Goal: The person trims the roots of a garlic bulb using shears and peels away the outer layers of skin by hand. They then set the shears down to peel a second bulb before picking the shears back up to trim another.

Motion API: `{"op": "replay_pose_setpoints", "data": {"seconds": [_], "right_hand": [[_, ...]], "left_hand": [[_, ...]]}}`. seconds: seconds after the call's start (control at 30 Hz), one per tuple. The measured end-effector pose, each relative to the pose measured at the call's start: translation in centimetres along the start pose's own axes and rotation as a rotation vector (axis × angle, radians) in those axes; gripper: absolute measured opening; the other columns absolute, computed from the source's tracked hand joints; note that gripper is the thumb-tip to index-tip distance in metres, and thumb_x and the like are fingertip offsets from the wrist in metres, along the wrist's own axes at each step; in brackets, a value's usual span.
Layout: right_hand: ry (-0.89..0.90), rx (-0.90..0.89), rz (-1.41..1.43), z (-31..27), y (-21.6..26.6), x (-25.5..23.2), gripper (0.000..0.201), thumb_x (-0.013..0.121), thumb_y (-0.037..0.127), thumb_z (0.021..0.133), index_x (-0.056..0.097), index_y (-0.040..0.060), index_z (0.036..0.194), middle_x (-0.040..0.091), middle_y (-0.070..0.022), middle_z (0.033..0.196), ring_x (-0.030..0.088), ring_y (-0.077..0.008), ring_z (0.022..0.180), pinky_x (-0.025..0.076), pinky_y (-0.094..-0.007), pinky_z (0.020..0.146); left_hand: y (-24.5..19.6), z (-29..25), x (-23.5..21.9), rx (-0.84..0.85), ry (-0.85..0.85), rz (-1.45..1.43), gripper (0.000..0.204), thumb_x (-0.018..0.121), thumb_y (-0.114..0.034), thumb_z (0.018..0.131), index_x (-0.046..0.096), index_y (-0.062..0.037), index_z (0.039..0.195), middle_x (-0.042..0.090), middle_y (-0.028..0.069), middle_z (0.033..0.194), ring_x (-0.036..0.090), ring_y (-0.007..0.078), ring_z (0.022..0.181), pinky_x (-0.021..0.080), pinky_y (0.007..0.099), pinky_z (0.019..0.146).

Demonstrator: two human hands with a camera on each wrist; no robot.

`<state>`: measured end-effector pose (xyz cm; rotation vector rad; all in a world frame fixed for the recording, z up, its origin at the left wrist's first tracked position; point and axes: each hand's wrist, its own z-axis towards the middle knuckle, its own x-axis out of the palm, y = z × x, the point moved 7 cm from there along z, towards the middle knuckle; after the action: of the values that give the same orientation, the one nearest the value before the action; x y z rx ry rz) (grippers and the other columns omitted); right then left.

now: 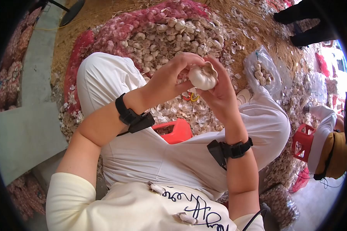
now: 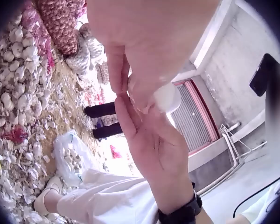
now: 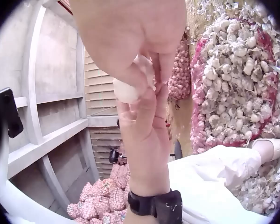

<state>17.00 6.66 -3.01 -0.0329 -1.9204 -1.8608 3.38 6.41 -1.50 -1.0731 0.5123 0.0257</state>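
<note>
Between both hands, raised over the lap, is a whole white garlic bulb (image 1: 202, 77). My left hand (image 1: 167, 76) grips it from the left, with thumb and fingers around its side. From the other side my right hand (image 1: 221, 98) holds the same bulb, fingers curled behind it and thumb underneath. The bulb's dry, brownish end faces up and right in the head view. In the left wrist view the fingers hide most of the bulb (image 2: 167, 98). A smooth white part of the bulb (image 3: 126, 91) shows in the right wrist view.
Ahead lies a heap of garlic bulbs (image 1: 179, 32) on pink netting (image 1: 115, 32). Loose skins cover the floor. A red plastic stool (image 1: 177, 133) stands between the legs, and a clear bag with bulbs (image 1: 263, 73) lies to the right. Another person's legs (image 1: 306, 23) are at the upper right.
</note>
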Motion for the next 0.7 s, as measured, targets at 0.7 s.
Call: {"op": "replay_pose_setpoints", "data": {"seconds": [0.7], "right_hand": [[-0.753,0.226,0.55,-0.3,-4.6,-13.3,0.052,0.048,0.025,0.097,0.028,-0.0057,0.134,0.046,-0.0242,0.122,0.053,-0.035,0.111,0.048,-0.0465,0.094]], "left_hand": [[3.9,-0.8,2.0,-0.533,0.28,0.057,0.027,0.061,-0.021,0.091,0.06,-0.006,0.114,0.063,0.0083,0.1,0.061,0.0163,0.089,0.05,0.0298,0.079]]}}
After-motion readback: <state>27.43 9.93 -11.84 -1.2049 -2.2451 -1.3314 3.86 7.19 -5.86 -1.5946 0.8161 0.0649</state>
